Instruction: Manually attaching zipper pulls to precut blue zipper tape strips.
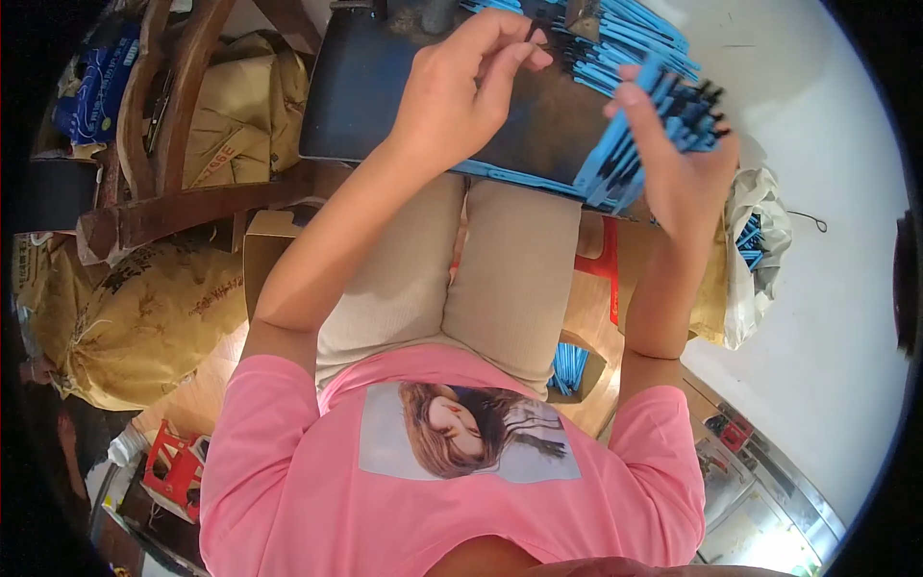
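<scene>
My right hand (687,168) is closed round a bundle of thin blue sticks (620,144) with black ends, at the right side of the dark tabletop (385,106). The bundle is partly blurred. My left hand (461,91) is over the table's far middle, thumb and fingers pinched together. Something small and dark shows at its fingertips, too small to name. Just beyond both hands a pile of similar blue sticks (635,38) lies with black ends toward the left hand. More blue sticks (519,176) lie along the table's near edge.
A white sack (760,279) holding blue sticks stands right of the table by the white wall (827,192). Below is a cardboard box (582,385) with more of them. Left are a wooden chair frame (183,207) and yellow-brown sacks (154,327).
</scene>
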